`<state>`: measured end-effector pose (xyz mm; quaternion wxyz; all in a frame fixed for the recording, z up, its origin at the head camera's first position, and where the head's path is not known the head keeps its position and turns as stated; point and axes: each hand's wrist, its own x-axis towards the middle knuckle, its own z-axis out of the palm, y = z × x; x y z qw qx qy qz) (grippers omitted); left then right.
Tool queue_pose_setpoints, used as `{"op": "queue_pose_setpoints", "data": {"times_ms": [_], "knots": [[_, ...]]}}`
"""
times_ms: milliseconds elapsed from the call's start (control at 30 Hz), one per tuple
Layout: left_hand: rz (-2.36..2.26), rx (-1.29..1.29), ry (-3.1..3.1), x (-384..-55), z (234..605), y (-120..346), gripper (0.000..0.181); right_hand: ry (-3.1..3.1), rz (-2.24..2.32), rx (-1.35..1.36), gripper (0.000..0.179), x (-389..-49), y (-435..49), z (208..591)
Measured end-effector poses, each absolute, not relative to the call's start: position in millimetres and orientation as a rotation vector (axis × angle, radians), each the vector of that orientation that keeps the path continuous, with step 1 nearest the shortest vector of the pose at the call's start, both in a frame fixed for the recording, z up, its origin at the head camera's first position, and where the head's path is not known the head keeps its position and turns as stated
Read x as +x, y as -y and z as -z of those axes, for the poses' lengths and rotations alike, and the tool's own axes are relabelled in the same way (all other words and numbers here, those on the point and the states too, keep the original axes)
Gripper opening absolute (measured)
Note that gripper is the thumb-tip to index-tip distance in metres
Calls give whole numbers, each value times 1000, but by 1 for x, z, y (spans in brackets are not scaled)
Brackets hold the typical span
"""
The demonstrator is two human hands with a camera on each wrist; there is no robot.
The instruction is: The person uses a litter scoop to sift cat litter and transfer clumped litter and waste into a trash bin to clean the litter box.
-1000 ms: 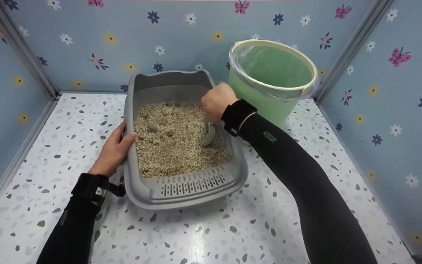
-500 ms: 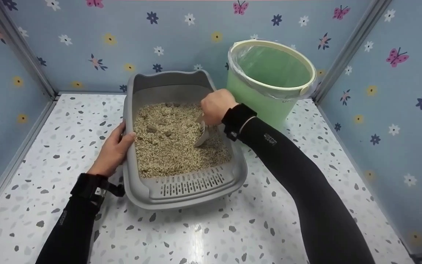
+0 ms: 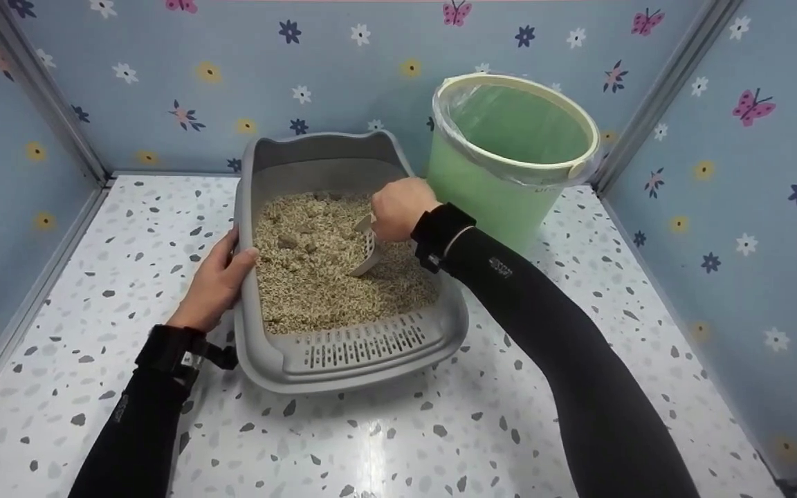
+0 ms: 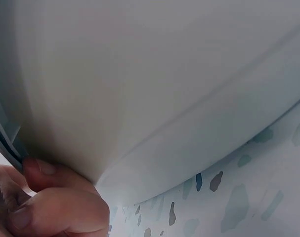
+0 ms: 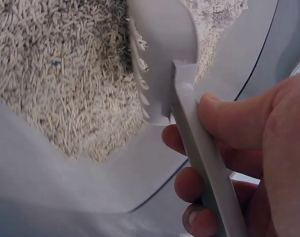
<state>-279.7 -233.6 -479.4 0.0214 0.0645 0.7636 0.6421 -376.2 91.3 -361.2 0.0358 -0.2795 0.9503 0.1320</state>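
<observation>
A grey litter box stands on the floor, holding pale pellet litter with darker clumps towards its left side. My left hand grips the box's left rim, thumb on top; in the left wrist view its fingers curl beneath the rim. My right hand is over the right part of the box and holds a grey slotted litter scoop. In the right wrist view, fingers and thumb wrap the scoop's handle. The scoop's lower edge meets the litter, its blade tilted on edge.
Close behind the box's right side stands a green bin with a clear plastic liner folded over its cream rim. Flower-patterned walls enclose the back and both sides. The floor is white with grey speckles.
My right hand has drawn the scoop left and slightly towards me through the litter, and some litter and clumps have shifted left. The left hand has kept its grip on the rim.
</observation>
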Motion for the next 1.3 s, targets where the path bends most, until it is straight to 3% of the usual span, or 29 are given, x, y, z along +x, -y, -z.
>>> {"op": "queue_pose_setpoints", "data": {"times_ms": [567, 1067, 1300], "knots": [[-1981, 189, -2381, -278, 481, 235, 79, -2790, -113, -787, 51, -385, -77, 385], [-1995, 216, -2373, -278, 478, 231, 81, -2826, 23, -708, 51, -397, -59, 404], [-1983, 207, -2370, -278, 480, 234, 80, -2806, 94, -731, 40, -396, -58, 412]]}}
